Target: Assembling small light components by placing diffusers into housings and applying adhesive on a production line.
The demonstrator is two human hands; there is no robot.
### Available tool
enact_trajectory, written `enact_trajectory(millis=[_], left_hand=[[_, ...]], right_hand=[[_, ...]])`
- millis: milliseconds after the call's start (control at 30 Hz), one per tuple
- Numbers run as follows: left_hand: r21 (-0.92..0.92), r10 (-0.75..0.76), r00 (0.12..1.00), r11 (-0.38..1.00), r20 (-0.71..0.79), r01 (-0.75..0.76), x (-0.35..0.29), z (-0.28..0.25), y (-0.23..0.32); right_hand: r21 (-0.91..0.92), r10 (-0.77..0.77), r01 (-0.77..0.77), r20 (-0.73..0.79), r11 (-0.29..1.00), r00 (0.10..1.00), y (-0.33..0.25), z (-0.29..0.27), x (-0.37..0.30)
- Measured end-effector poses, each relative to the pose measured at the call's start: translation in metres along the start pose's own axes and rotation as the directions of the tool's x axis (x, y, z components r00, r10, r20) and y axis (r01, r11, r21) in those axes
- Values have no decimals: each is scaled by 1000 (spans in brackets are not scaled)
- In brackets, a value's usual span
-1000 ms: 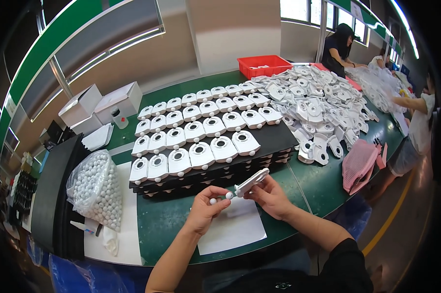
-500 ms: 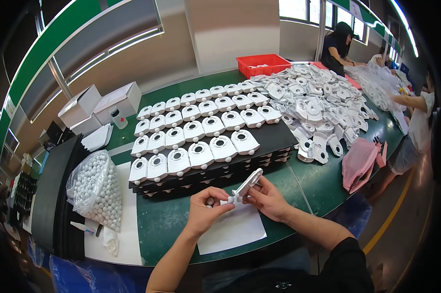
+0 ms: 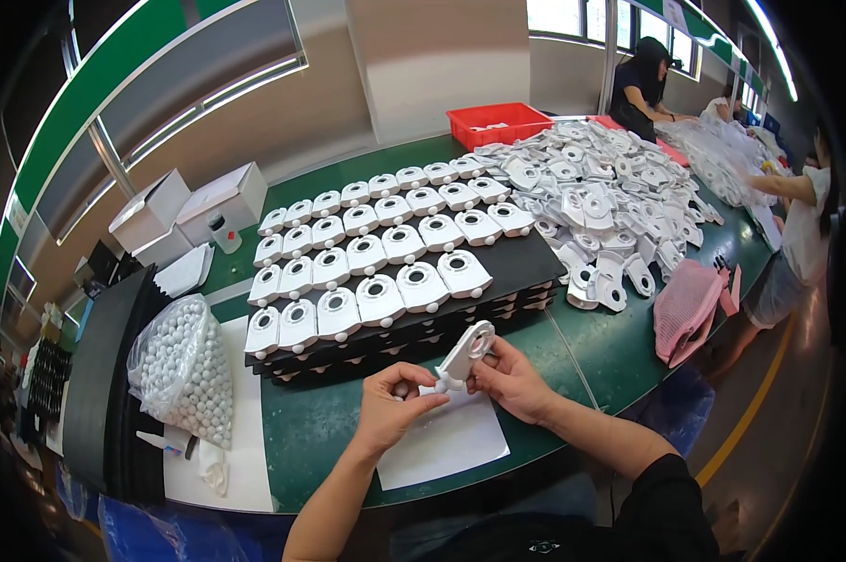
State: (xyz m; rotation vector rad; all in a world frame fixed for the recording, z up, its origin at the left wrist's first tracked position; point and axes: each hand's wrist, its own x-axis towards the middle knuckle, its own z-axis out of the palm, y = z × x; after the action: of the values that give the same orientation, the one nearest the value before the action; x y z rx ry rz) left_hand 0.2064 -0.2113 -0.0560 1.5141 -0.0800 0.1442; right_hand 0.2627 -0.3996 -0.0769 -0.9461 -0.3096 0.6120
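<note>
- White part (image 3: 466, 354) is turning ring-side into view above paper (image 3: 442, 448).
- Right hand (image 3: 519, 382) is gripping its edge, apparently steadying.
- Left hand (image 3: 388, 406) is pinching a ball (image 3: 441, 386) at its lower end, likely aligning.

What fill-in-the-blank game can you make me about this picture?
1. The right hand holds a part coloured ____.
2. The pieces on the black stack lie in ____ rows.
3. The plastic basket at the back is coloured ____.
4. The mesh bag is coloured ____.

Missing words: white; four; red; pink.
</note>
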Motion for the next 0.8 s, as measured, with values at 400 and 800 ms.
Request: enact_trajectory(millis=[400, 800], left_hand=[[32, -75, 996, 997, 38, 74, 0, 3, 0], [-489, -328, 940, 807, 93, 330, 8, -14, 2]], right_hand=[[-372, -136, 190, 166, 909, 977, -24, 6, -4], [-925, -525, 56, -164, 377, 835, -132, -43, 50]])
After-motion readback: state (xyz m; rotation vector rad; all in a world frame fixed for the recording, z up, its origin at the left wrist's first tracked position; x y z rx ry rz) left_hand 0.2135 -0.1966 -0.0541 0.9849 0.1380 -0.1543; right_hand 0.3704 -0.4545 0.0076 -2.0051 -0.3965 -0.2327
